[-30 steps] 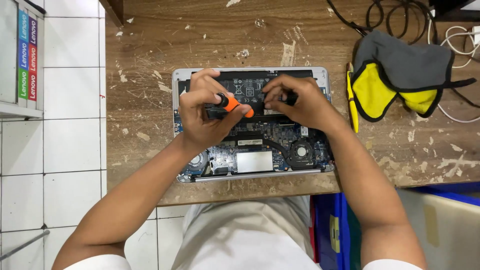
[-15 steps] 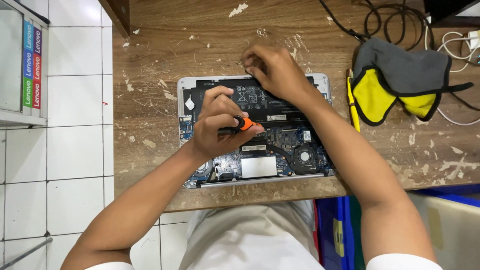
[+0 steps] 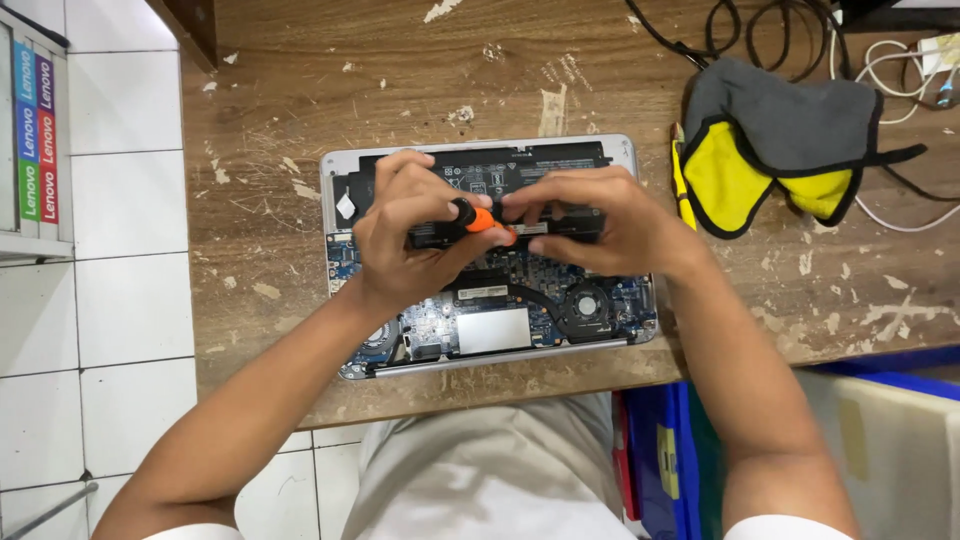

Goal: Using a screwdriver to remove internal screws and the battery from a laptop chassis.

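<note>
The left hand (image 3: 405, 235) is closed around a small orange-and-black screwdriver (image 3: 470, 218) over the open laptop (image 3: 480, 330) on the wooden table (image 3: 300, 120), the right hand (image 3: 590, 220) pinches its tip, and a slip could scratch the laptop's green board

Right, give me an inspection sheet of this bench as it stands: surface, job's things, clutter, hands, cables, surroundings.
Surface: wooden table, scratched, with pale flecks and scraps of tape.
Job's things: opened laptop lying base up, boards and fan exposed; orange and black screwdriver over its battery area.
Clutter: grey and yellow cloth to the laptop's right.
Hands: left hand grips the screwdriver; right hand pinches at its tip end, shut; what it holds, if anything, is hidden.
Cables: black cables and white cables at the far right corner.
Surroundings: white tiled floor; blue bin below the table edge; coloured strips at far left.
</note>
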